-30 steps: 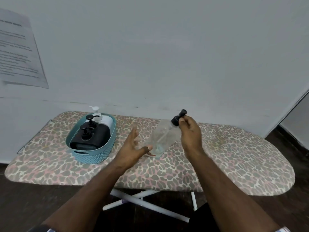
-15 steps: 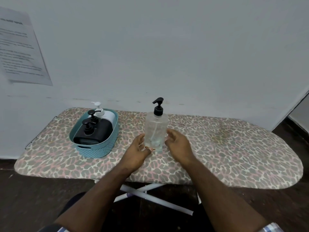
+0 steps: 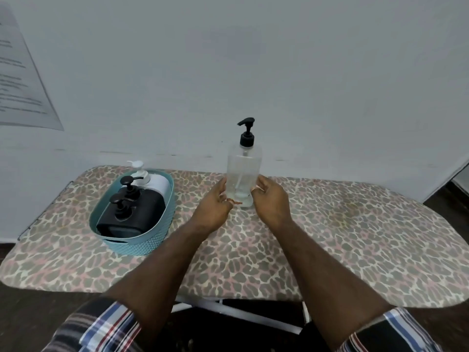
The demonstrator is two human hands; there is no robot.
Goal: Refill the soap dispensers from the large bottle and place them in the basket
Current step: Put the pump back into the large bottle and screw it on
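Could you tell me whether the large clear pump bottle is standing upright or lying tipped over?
Upright: the clear bottle stands on the ironing board, its black pump on top.

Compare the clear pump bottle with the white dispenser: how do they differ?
The clear bottle stands on the ironing board between both hands; the white dispenser sits in the teal basket. The clear bottle is see-through, taller, with a black pump; the white dispenser is opaque with a white pump. Both stand upright.
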